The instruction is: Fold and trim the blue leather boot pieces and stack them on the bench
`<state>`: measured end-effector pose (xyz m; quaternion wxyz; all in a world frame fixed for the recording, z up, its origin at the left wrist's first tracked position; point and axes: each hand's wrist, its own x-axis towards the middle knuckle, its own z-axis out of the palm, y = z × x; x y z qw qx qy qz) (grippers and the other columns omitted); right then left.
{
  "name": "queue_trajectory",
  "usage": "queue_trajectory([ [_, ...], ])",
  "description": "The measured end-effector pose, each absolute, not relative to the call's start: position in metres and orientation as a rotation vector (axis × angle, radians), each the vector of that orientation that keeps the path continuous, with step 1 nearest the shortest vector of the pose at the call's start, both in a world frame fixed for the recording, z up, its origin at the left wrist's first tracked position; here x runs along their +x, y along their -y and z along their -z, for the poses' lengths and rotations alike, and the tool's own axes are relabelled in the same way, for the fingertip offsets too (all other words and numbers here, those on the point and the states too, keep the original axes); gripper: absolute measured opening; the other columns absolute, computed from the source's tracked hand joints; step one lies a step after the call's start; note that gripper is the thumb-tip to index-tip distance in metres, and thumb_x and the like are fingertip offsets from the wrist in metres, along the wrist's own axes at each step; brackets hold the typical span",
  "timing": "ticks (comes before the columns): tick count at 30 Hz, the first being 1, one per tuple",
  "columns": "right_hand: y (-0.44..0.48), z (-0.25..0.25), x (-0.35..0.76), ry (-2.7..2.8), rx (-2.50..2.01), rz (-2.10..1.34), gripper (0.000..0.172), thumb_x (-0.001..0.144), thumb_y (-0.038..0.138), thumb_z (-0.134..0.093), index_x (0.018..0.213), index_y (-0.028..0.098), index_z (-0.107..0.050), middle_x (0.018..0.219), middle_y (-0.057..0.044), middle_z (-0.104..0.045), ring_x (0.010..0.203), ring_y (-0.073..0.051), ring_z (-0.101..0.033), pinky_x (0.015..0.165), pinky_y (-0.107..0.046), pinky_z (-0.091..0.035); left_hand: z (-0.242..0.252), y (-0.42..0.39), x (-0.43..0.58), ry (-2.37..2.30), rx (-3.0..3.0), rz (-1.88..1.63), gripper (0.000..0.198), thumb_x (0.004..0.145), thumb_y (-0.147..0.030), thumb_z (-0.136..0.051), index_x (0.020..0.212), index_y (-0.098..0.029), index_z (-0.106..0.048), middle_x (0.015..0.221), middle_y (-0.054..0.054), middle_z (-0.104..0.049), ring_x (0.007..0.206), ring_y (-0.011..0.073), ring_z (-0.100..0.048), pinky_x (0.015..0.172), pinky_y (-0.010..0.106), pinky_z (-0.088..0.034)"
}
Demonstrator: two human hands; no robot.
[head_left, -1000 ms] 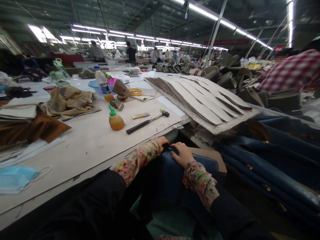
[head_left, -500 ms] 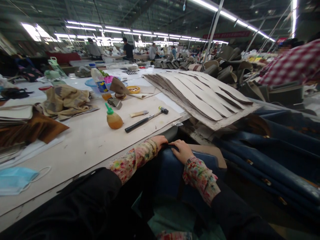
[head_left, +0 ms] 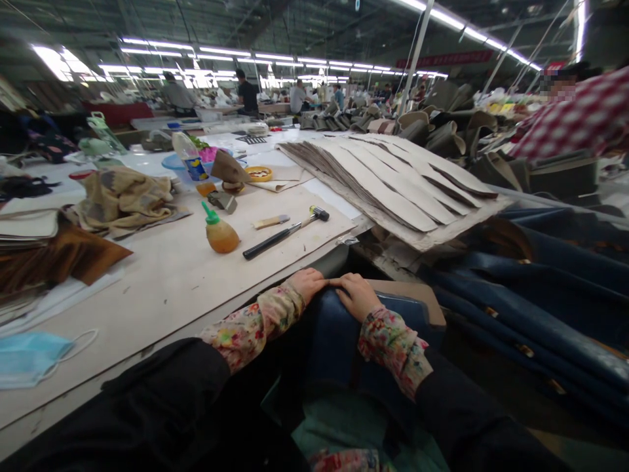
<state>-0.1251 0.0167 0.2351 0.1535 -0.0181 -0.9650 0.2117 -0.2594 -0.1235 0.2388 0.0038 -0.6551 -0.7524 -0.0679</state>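
A dark blue leather piece, perhaps part of a bag, stands in front of me over my lap. My right hand lies over its top edge, fingers bent round the rim. My left hand meets it at the top left corner, its fingers closed on the edge; the fingertips of both hands almost touch. The undersides of the fingers are hidden. A tan board shows behind the leather. On the table beyond lie a hammer, a small brush-like tool and a green-nozzled glue bottle.
The worktable runs along my left, with a face mask and a crumpled cloth. Stacked pale strips lie ahead on a board. Dark blue leather pieces with clasps fill the right; a person in a checked shirt bends beyond.
My left hand has shifted slightly left along the leather's edge, its arm drawn back a little. The right hand has stayed almost in place. The view has tilted slightly.
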Motion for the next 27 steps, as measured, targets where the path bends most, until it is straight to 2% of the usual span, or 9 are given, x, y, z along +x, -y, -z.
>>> queue_trajectory([
  [4, -0.014, -0.233, -0.124, 2.772, -0.027, -0.550, 0.020, 0.081, 0.021, -0.045, 0.096, 0.019, -0.059, 0.093, -0.004, -0.054, 0.087, -0.016, -0.043, 0.080, -0.029, -0.035, -0.235, 0.126, -0.256, 2.403, -2.025, 0.262, 0.034, 0.082, -0.017, -0.035, 0.109, -0.016, -0.054, 0.096, 0.008, -0.054, 0.093, 0.0205, -0.042, 0.082, 0.035, -0.037],
  [7, -0.015, -0.234, -0.123, 2.776, -0.039, -0.552, 0.020, 0.081, 0.023, -0.045, 0.097, 0.020, -0.058, 0.094, -0.004, -0.053, 0.088, -0.016, -0.043, 0.081, -0.029, -0.034, -0.236, 0.127, -0.258, 2.445, -2.013, 0.381, 0.030, 0.082, -0.018, -0.037, 0.105, -0.017, -0.057, 0.095, 0.007, -0.054, 0.091, 0.0174, -0.043, 0.084, 0.032, -0.036],
  [11, -0.018, -0.238, -0.119, 2.778, -0.031, -0.600, 0.027, 0.079, 0.032, -0.050, 0.103, 0.021, -0.056, 0.096, -0.004, -0.053, 0.090, -0.016, -0.043, 0.082, -0.030, -0.034, -0.241, 0.133, -0.262, 2.540, -1.977, 0.659, 0.026, 0.078, -0.025, -0.047, 0.099, -0.016, -0.058, 0.093, 0.005, -0.053, 0.087, 0.0121, -0.047, 0.083, 0.024, -0.038],
  [17, -0.017, -0.243, -0.114, 2.667, 0.021, -0.695, 0.028, 0.077, 0.027, -0.052, 0.105, 0.023, -0.055, 0.093, -0.004, -0.052, 0.087, -0.015, -0.044, 0.080, -0.029, -0.035, -0.250, 0.154, -0.249, 2.800, -1.530, 1.042, 0.043, 0.067, -0.035, -0.057, 0.103, -0.012, -0.050, 0.089, 0.006, -0.052, 0.074, 0.0116, -0.047, 0.071, 0.025, -0.041],
  [24, -0.011, -0.245, -0.106, 2.580, 0.057, -0.622, 0.029, 0.080, 0.027, -0.049, 0.108, 0.023, -0.053, 0.096, -0.004, -0.052, 0.089, -0.017, -0.044, 0.083, -0.031, -0.034, -0.253, 0.159, -0.240, 3.010, -1.267, 1.378, 0.035, 0.060, -0.040, -0.059, 0.077, -0.010, -0.057, 0.075, 0.004, -0.053, 0.069, 0.0126, -0.046, 0.067, 0.026, -0.038],
  [27, -0.009, -0.247, -0.102, 2.574, 0.086, -0.584, 0.030, 0.081, 0.026, -0.047, 0.110, 0.024, -0.052, 0.100, -0.003, -0.052, 0.092, -0.016, -0.044, 0.085, -0.030, -0.033, -0.257, 0.156, -0.237, 3.128, -1.225, 1.671, 0.047, 0.059, -0.047, -0.057, 0.086, -0.009, -0.059, 0.078, 0.007, -0.057, 0.068, 0.0131, -0.050, 0.067, 0.026, -0.040],
])
